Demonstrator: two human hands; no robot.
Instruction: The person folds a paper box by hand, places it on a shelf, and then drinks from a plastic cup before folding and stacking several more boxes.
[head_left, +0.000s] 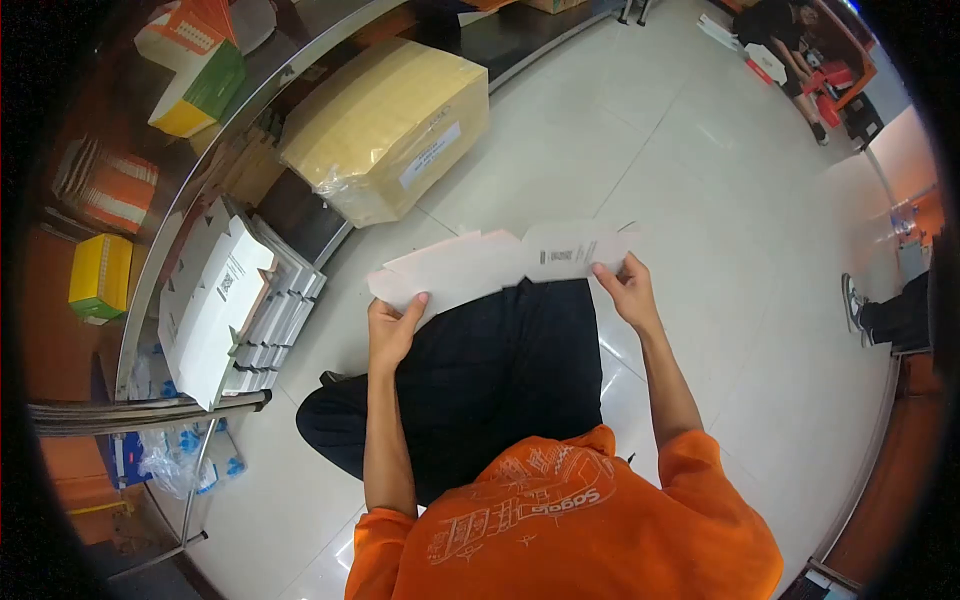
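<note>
A flat white cardboard piece (470, 268) with a printed code stretches between my two hands, above my dark-trousered lap. My left hand (392, 330) pinches its left end, thumb on top. At the right end, my right hand (628, 290) grips the edge beside the printed text, also with the thumb on top. The fingers of both hands are partly hidden beneath the card. To the left of my left hand stands a stack of similar flat white cardboard pieces (222, 300).
A large tape-wrapped box (390, 130) sits on the floor ahead. Metal-edged shelving (150, 270) curves along the left, with a yellow-green box (100, 275) on it. Plastic bags (185, 455) lie low at left. A person (785, 40) sits at the far right; another person's leg (895, 308) shows at right.
</note>
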